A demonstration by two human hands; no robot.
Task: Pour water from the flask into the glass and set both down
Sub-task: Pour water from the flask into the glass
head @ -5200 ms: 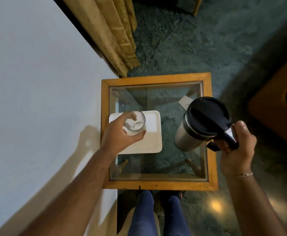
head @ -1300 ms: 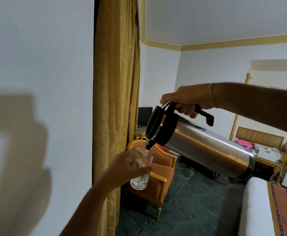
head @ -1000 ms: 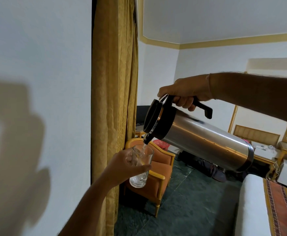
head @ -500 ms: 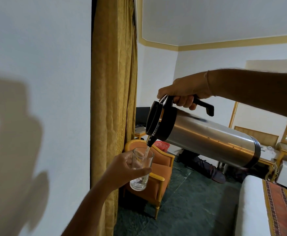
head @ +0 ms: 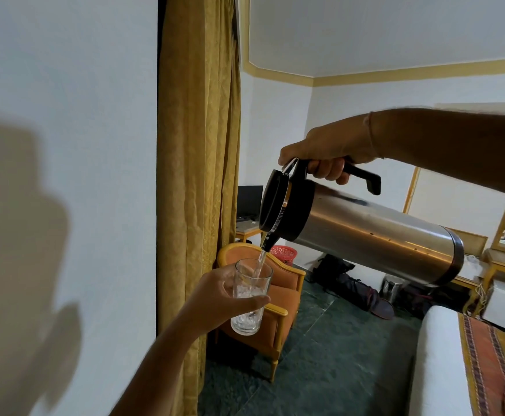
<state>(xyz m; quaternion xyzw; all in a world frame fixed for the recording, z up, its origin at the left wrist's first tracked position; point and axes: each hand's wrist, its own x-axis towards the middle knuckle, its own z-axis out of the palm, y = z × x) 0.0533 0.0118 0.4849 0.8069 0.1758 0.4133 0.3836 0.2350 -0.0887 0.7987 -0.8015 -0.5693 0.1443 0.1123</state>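
Steel flask (head: 374, 235) tipped, pouring into clear glass (head: 249, 298).

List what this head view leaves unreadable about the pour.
- How much water is left: the steel flask is opaque.
- Fill level in the glass: the left hand wraps it, and the water is churning.
- Table for setting down: outside the frame.

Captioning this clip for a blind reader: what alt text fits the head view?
A right hand tips a steel flask by its black handle, pouring a thin stream of water into a clear glass held in the left hand, beside a gold curtain in a bedroom.
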